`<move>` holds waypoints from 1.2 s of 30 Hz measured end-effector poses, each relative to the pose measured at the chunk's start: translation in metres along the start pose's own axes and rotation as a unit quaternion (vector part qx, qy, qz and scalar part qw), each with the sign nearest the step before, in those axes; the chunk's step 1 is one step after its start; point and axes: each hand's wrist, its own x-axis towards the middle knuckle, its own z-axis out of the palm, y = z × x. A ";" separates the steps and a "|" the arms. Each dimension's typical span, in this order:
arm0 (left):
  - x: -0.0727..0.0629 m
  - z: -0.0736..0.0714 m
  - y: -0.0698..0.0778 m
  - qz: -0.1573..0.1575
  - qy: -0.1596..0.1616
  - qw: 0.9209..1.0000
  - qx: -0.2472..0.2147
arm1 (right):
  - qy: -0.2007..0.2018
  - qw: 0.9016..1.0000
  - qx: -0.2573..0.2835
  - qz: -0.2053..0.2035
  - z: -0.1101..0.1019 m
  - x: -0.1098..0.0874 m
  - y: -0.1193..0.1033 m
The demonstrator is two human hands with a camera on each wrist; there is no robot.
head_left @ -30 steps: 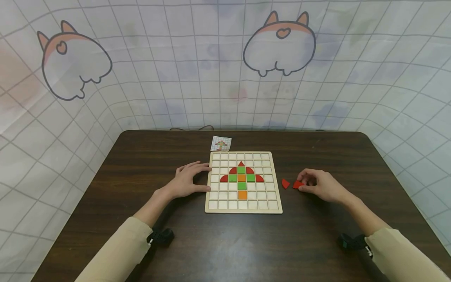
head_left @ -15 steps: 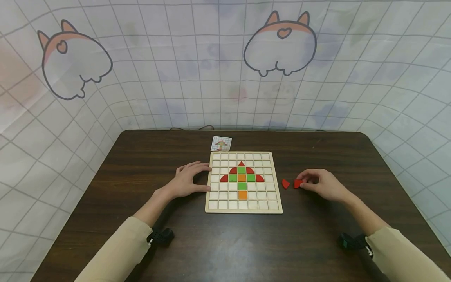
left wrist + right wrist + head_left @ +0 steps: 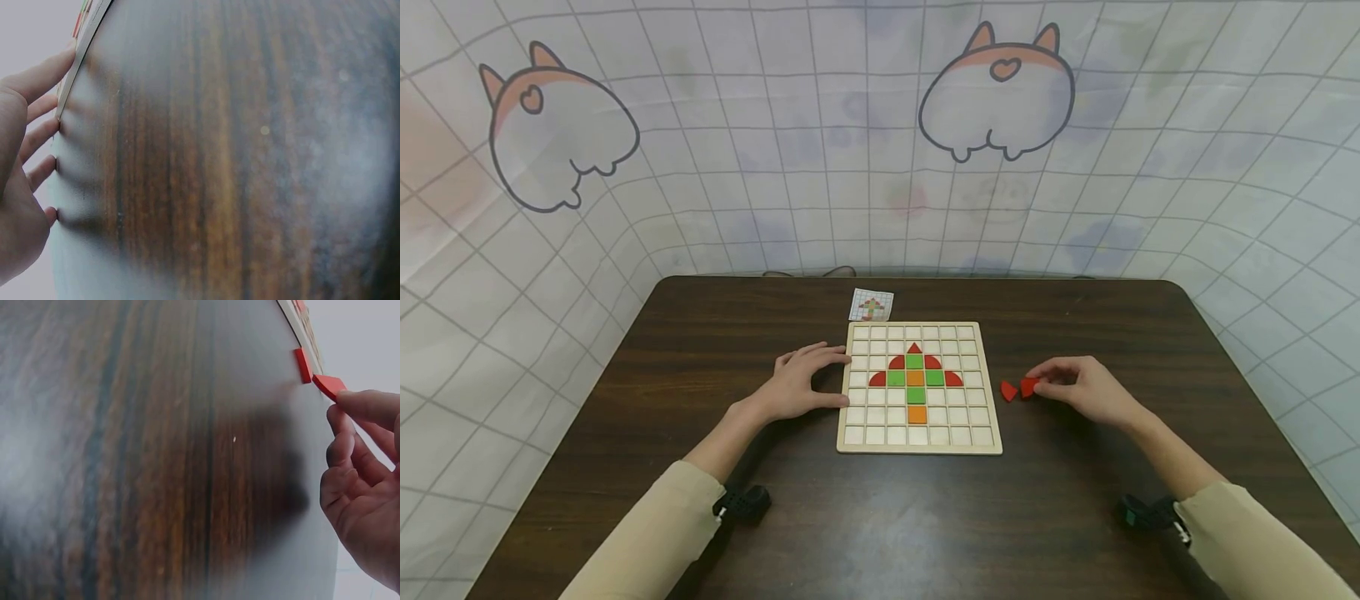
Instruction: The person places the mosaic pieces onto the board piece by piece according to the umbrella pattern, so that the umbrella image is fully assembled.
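Note:
Between thumb and fingers my right hand (image 3: 1078,390) pinches a red quarter-circle tile (image 3: 1028,387), tilted in the right wrist view (image 3: 328,385). Just left of it a second red quarter-circle tile (image 3: 1008,391) lies flat on the table. My left hand (image 3: 797,385) has its fingers spread, with thumb and fingertips touching the left edge of the wooden grid board (image 3: 955,438). Green, orange and red tiles on the board form an arrow-like figure, a red triangle tile (image 3: 914,348) at its top and an orange square tile (image 3: 917,414) at its lower end.
A small pattern card (image 3: 871,305) lies behind the board's far left corner, printed with a similar coloured figure. All of this is on a dark wood-grain table (image 3: 880,525). A white curtain (image 3: 820,167) with grid lines and cartoon prints surrounds it.
The right hand has turned the pinched red tile and shifted it slightly left, closer to the loose one. The left hand and the board have stayed in place.

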 end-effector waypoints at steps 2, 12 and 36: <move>0.000 0.000 0.000 0.000 0.000 1.000 0.001 | -0.001 1.000 0.009 -0.001 0.001 0.001 -0.001; 0.000 0.000 0.000 -0.001 0.000 1.000 0.003 | -0.024 0.998 0.049 0.003 0.012 0.010 -0.018; 0.000 0.001 -0.001 0.004 0.003 1.000 0.001 | -0.094 0.991 0.077 -0.058 0.061 0.036 -0.072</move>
